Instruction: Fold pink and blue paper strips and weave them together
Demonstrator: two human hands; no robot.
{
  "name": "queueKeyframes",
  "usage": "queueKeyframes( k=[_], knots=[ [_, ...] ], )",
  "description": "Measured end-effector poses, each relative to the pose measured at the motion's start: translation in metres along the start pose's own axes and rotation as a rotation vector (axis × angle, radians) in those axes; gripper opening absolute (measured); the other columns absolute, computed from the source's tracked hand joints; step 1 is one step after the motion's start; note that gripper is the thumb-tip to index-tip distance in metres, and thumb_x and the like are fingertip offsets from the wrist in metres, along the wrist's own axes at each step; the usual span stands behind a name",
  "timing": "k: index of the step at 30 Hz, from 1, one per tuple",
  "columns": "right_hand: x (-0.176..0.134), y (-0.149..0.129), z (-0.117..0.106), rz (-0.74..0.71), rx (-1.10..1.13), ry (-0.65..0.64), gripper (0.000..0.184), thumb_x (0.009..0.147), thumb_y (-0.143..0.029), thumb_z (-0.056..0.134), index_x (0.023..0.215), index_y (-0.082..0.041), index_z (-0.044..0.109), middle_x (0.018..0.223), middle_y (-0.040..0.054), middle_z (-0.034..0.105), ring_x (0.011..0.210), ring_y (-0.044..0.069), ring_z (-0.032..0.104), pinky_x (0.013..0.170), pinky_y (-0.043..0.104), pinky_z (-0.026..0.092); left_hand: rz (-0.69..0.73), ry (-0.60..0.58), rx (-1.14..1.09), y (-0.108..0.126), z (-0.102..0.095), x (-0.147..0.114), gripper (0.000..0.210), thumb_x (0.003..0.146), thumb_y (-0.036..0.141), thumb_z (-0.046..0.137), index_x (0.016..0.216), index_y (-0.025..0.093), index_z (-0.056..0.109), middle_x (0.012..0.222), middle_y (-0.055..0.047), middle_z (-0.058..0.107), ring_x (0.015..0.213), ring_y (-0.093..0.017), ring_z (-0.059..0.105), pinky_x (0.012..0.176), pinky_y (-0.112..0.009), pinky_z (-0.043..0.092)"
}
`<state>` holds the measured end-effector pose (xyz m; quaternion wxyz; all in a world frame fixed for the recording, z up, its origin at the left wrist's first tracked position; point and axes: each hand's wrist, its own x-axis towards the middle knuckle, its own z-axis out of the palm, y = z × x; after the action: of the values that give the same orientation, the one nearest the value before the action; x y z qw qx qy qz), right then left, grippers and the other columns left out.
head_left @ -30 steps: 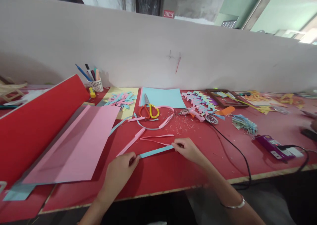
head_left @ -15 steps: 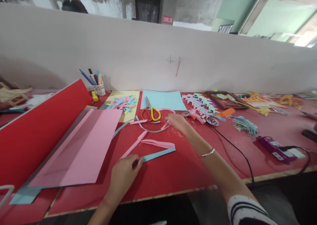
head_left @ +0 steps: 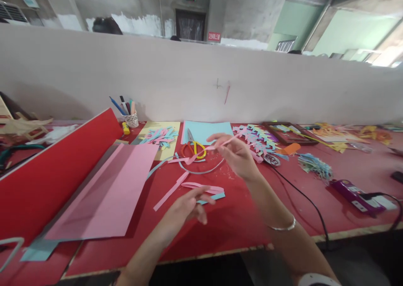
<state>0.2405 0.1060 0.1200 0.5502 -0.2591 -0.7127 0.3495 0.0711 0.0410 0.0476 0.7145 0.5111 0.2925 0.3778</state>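
Scissors [head_left: 194,145]: handles could snag, tearing pink strip [head_left: 231,139].
Right hand [head_left: 241,158]: pinching strip, right of scissors.
Left hand [head_left: 188,204]: spread loosely, scissors' nearside.

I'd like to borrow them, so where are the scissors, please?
In the head view, just left of centre, the scissors lie with blades over the blue sheet, left of the right hand.

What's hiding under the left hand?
A blue paper strip and a folded pink strip peek out from behind the left hand. It hides part of the blue paper strip; anything else underneath can't be seen.
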Motion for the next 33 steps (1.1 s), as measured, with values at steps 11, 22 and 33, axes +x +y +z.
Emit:
queueKeyframes(
  k=[11, 22, 33],
  knots=[
    [-0.06, -0.008, -0.004, 0.295, 0.098, -0.008, 0.026, 0.076, -0.038, 0.054, 0.06, -0.017, 0.052, 0.048, -0.0043, 0.049, 0.043, 0.006, 0.041, 0.044, 0.019, 0.034, 0.165, 0.394, -0.252, 0.026, -0.016, 0.022, 0.031, 0.066, 0.044, 0.062, 0.073, 0.014, 0.065, 0.058, 0.003, 0.049, 0.041, -0.002, 0.034, 0.043, -0.018, 0.032],
    [-0.052, -0.005, 0.032, 0.25, -0.284, -0.116, 0.017, 0.076, -0.027, 0.053, 0.062, -0.018, 0.055, 0.082, 0.0025, 0.056, 0.081, 0.013, 0.052, 0.079, 0.029, 0.038, -0.018, 0.368, 0.304, 0.003, -0.005, 0.009, 0.044, 0.076, 0.053, 0.039, 0.058, 0.017, 0.057, 0.047, 0.003, 0.042, 0.046, -0.01, 0.039, 0.051, -0.025, 0.036],
    [-0.061, 0.007, 0.054, 0.451, -0.227, -0.177, 0.015, 0.076, -0.025, 0.049, 0.062, -0.018, 0.045, 0.073, -0.0006, 0.045, 0.068, 0.01, 0.045, 0.063, 0.024, 0.035, 0.232, 0.37, 0.379, 0.003, -0.003, 0.011, 0.045, 0.081, 0.051, 0.03, 0.093, 0.02, 0.059, 0.091, -0.005, 0.059, 0.093, -0.02, 0.05, 0.088, -0.033, 0.037]
  ],
)
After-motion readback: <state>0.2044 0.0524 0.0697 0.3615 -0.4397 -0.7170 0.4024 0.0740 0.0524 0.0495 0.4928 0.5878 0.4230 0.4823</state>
